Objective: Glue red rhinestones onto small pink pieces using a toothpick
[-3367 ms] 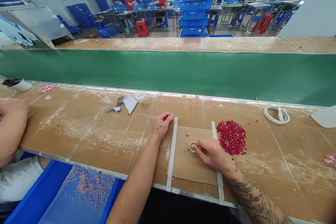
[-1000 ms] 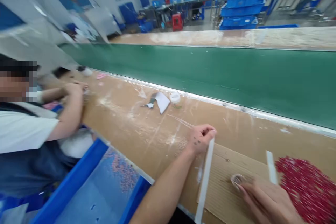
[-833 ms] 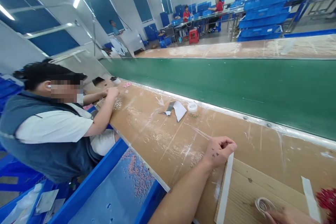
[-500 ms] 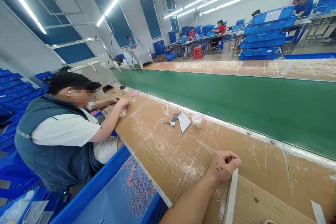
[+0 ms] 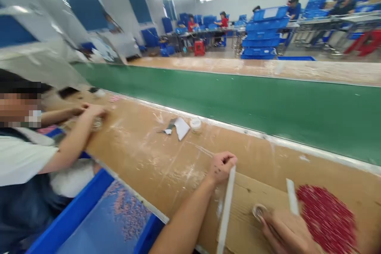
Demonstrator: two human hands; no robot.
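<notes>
My left hand [image 5: 222, 167] is closed in a pinch at the far end of a white strip [image 5: 226, 210], which runs along the left edge of a cardboard sheet [image 5: 248, 194]. What lies between those fingertips is hidden. Low over the cardboard, my right hand [image 5: 287, 230] is blurred, its fingers closed at a small round, ring-like object [image 5: 259, 211]. A heap of small dark red pieces [image 5: 327, 218] lies right of it, beside a second, shorter white strip [image 5: 292, 196].
Further along the table stand a small white tub [image 5: 195, 124] and a torn grey-white sheet [image 5: 181, 127]. A co-worker's arm [image 5: 73, 139] reaches in at left. Below the near edge is a blue bin [image 5: 86, 210] with pink pieces. A green belt [image 5: 223, 91] runs behind.
The view has swung right, so the co-worker has slid left. My right hand, the round object and the red heap have come into view. My left hand stays at the strip's end.
</notes>
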